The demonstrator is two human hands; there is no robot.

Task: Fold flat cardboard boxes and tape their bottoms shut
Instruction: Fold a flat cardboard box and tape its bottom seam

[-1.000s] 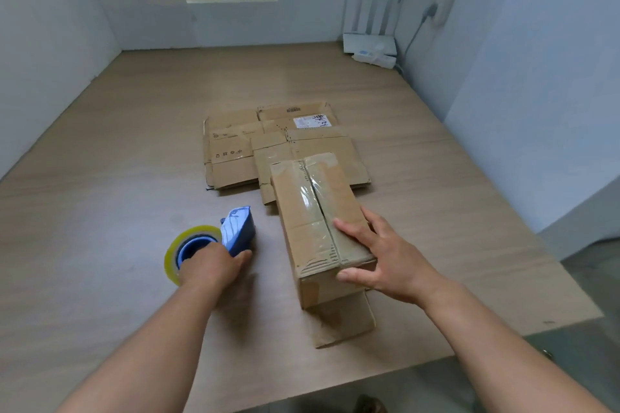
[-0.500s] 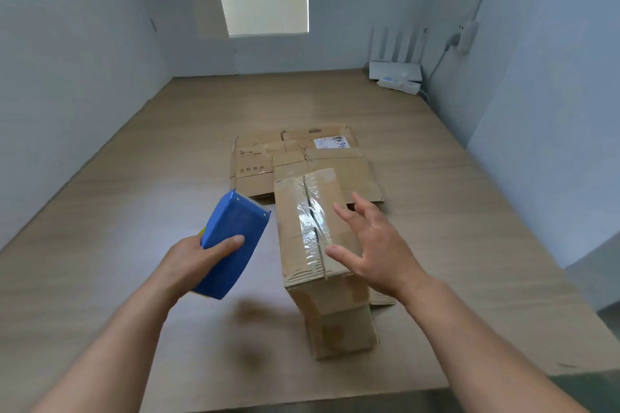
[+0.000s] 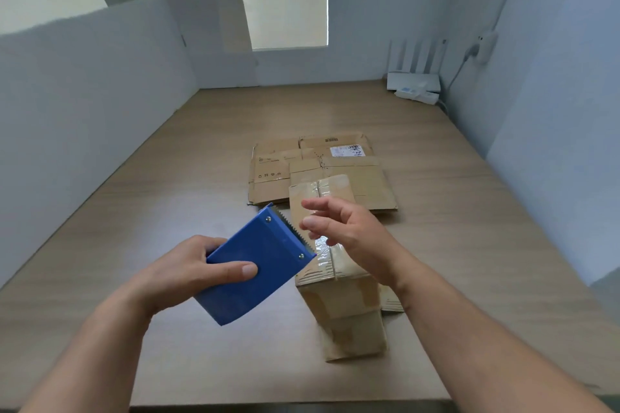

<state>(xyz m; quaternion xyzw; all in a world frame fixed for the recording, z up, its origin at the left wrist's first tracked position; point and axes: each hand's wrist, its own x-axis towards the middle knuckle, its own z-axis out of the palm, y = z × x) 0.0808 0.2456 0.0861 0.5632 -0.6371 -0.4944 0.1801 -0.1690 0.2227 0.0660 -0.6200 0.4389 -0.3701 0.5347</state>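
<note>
My left hand (image 3: 188,273) grips a blue tape dispenser (image 3: 256,265), lifted off the table with its toothed edge pointing up and right. An assembled cardboard box (image 3: 339,292) stands on the wooden table (image 3: 469,231) with its taped bottom facing up; clear tape runs along its seam. My right hand (image 3: 349,233) hovers above that box with fingers spread and relaxed, close to the dispenser's blade and holding nothing. Behind the box lies a stack of flat cardboard boxes (image 3: 281,171).
A white router (image 3: 414,80) and a power strip sit in the far right corner with a cable up the wall. White partition walls (image 3: 84,104) close off the left and back. The table's near edge runs along the bottom of the view.
My left hand picked the dispenser up from the table and brought it toward the box. My right hand let go of the box and rose toward the dispenser's blade.
</note>
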